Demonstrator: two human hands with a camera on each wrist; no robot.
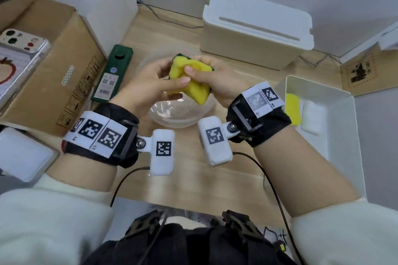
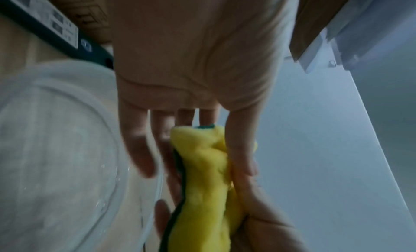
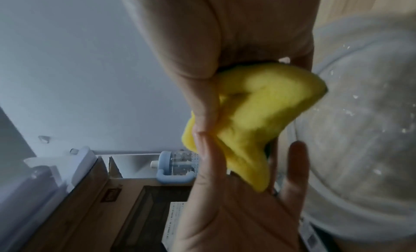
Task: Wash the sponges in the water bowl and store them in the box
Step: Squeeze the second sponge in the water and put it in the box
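Over the clear water bowl both hands squeeze one yellow sponge with a green backing. My left hand grips its left end, thumb on top and fingers behind. My right hand grips the right end, thumb pressed into the foam. In the left wrist view the left hand pinches the crumpled sponge beside the bowl. The right wrist view shows the right hand wrapped around the folded sponge next to the bowl. At the right stands the open white box, with a yellow sponge and a white sponge inside.
A green carton lies left of the bowl, beside a large cardboard box with a phone on it. A white cable box stands behind the bowl. Cables run from both wrist cameras toward the near edge of the wooden table.
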